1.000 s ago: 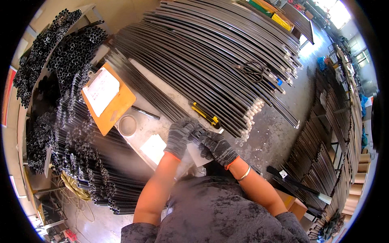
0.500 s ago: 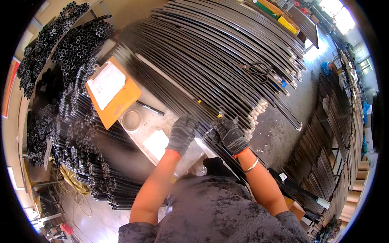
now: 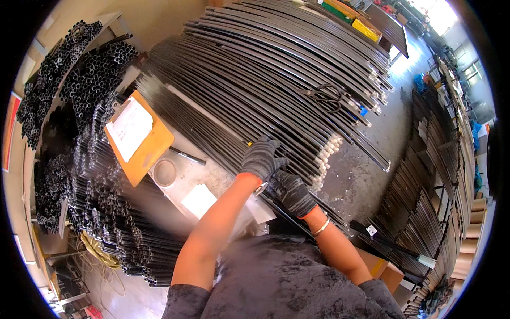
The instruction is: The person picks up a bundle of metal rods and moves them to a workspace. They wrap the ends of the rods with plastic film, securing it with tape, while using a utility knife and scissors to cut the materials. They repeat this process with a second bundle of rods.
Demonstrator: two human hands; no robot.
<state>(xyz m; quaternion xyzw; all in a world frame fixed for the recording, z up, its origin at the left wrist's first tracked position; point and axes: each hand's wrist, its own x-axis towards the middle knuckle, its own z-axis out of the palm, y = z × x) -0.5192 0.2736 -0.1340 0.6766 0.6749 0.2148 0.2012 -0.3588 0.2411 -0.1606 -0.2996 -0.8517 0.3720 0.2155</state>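
My left hand (image 3: 262, 159), in a grey knitted glove with an orange cuff, is curled over the thin dark rods (image 3: 199, 130) in the middle of the bench. Just right of it and nearer to me is my right hand (image 3: 292, 194), gloved alike, fingers bent in; the hands almost touch. Whatever their fingers grip is hidden beneath the gloves. A small shiny metal piece (image 3: 261, 188) shows under my left wrist, its kind unclear. Beside my left hand a bit of yellow (image 3: 249, 143) shows on the rods.
Long dark tubes (image 3: 276, 80) with pale-capped ends (image 3: 327, 154) cover the far side, with black-handled scissors (image 3: 324, 97) on top. To the left lie a clipboard (image 3: 154, 151), a marker (image 3: 187, 155), a tape roll (image 3: 164, 173) and white paper (image 3: 198, 200). Tube stacks (image 3: 106, 175) fill the left.
My left hand has moved right and farther away, over the rods and close to my right hand. My right hand has come slightly nearer to me. The view has shifted slightly.
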